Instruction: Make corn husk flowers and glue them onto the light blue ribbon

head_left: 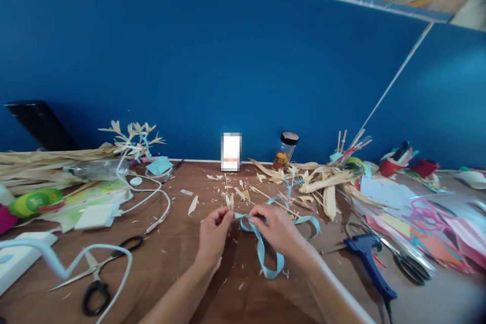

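Observation:
Between the thumb and fingers of my left hand (215, 233) is a small corn husk flower (230, 201), its pale petals pointing up. My right hand (274, 225) pinches a light blue ribbon (270, 272) close beside it. One end of the ribbon reaches toward the left hand; the rest loops down onto the brown table (243, 298) and out to the right behind the right wrist. The flower's lower part is hidden by the left fingers. Husk scraps (193, 205) lie scattered around both hands.
Open scissors (96, 268) and a white cable lie left. A blue glue gun (370, 258) and more scissors (412, 266) lie right. A jar (284, 152) with a black lid and a pixelated upright screen (231, 152) stand behind. Finished husk flowers (132, 136) stand back left.

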{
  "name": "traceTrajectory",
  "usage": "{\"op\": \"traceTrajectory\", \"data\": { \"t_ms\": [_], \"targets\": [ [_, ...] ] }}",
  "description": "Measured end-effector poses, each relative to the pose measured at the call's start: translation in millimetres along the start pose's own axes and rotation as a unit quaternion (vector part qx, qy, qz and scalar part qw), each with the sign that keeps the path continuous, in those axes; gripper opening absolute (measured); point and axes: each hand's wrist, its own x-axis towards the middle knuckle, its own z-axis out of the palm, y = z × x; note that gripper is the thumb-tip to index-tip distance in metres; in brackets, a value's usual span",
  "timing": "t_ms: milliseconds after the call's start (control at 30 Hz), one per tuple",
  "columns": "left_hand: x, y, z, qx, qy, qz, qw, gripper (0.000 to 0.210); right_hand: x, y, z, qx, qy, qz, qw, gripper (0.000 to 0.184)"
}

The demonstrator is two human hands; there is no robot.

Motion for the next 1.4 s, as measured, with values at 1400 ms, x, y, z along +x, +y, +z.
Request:
{"op": "traceTrajectory", "data": {
  "t_ms": [1400],
  "targets": [
    [-3, 2, 4.4, -0.061, -0.007, -0.110, 0.992, 0.026, -146, 15, -39, -0.105, 0.036, 0.053, 0.992, 0.017]
  ]
}}
